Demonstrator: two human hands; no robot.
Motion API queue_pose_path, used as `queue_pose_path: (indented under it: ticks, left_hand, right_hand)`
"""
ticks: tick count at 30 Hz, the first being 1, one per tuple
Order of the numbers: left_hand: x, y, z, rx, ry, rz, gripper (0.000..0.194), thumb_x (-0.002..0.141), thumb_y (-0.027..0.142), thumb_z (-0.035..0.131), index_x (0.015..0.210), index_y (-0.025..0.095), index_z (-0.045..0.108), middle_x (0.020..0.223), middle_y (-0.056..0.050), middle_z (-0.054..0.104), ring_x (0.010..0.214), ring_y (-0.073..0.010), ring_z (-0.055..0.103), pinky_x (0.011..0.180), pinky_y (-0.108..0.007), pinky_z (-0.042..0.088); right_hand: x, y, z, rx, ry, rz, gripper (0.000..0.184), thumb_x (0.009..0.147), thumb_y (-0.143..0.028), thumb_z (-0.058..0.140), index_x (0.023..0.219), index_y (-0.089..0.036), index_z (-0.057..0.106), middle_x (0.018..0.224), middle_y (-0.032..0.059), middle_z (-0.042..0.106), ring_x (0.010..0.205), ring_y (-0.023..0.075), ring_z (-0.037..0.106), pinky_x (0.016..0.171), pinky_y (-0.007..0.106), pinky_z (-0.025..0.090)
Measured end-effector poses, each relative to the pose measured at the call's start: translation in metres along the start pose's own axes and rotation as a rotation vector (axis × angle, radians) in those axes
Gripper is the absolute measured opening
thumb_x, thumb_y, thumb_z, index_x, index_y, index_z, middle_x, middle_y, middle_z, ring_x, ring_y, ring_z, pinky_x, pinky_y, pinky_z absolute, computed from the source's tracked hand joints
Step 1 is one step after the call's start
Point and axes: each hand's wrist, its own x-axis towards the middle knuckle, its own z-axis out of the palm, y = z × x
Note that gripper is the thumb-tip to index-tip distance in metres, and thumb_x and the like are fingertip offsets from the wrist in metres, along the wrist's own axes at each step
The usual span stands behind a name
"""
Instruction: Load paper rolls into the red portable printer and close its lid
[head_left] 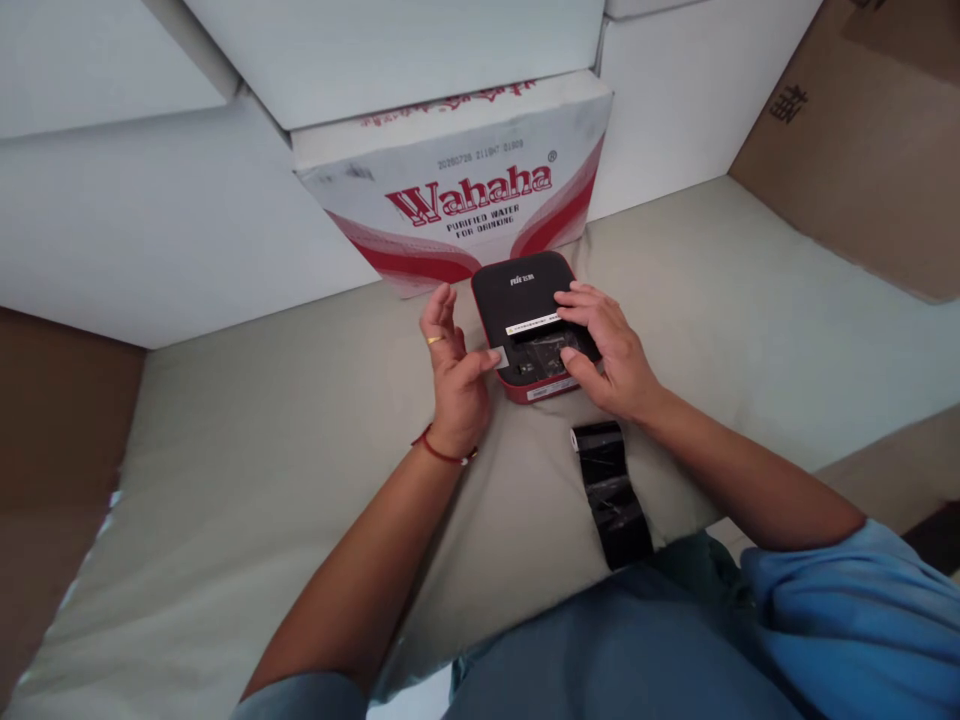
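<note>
A black label printer (525, 300) with a red lower rim lies flat on the pale covered surface, with a white sticker strip across its top. Near its front is a recessed bay (551, 352) holding something dark and shiny. My left hand (457, 380) is at the printer's left edge, thumb on a small grey tab (502, 357), the other fingers raised and apart. Across the right side rests my right hand (611, 355), its fingers stretched over the lid and the thumb at the bay. Below the printer is a partly unrolled black ribbon (611, 490) with a white core end.
Behind the printer stands a red and white Wahaha water carton (480, 190). White boxes (180, 220) line the back. Brown cardboard is at the right (862, 140) and at the far left (60, 430). The surface's front edge meets my body.
</note>
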Motion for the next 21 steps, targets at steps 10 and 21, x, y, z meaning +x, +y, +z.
queue_pose_path:
  ticks: [10,21]
  left_hand:
    - [0.003,-0.008,0.003,-0.125,-0.194,-0.092,0.086,0.101,0.07,0.06,0.172,0.053,0.014,0.185,0.002,0.029,0.172,-0.0259,0.036,0.138,-0.046,0.042]
    - [-0.002,-0.02,0.012,-0.422,-0.138,-0.126,0.091,0.083,0.07,0.085,0.161,0.048,0.042,0.178,0.001,0.04,0.17,-0.0327,0.035,0.14,-0.051,0.034]
  right_hand:
    - [-0.004,-0.01,-0.008,-0.128,0.068,0.031,0.04,0.102,-0.046,0.057,0.137,-0.03,0.068,0.162,0.0139,0.063,0.156,0.038,0.051,0.13,0.07,0.039]
    - [0.054,-0.015,-0.04,0.043,-0.219,0.141,0.034,0.108,-0.044,0.057,0.091,-0.023,0.079,0.094,0.0053,0.083,0.089,0.0233,0.075,0.087,0.041,0.058]
